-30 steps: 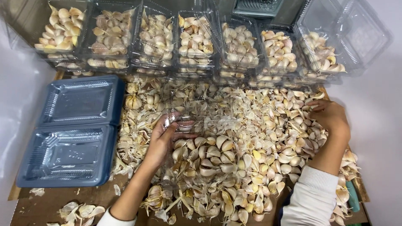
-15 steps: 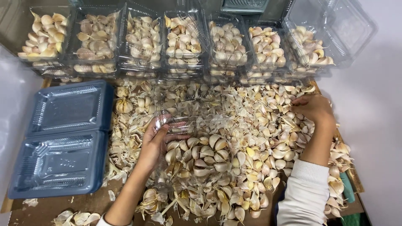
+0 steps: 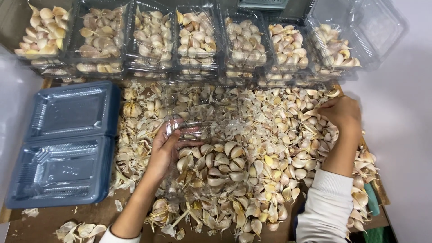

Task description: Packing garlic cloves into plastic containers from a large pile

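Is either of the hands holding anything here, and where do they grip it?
The left hand holds a clear plastic container by its near edge. The right hand rests on the garlic cloves; any grip is hidden.

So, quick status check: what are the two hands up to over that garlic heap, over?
Left hand grips clear plastic container, tilted open over garlic pile. Right hand down in the cloves at the pile's far right edge. Nothing blocking either hand.
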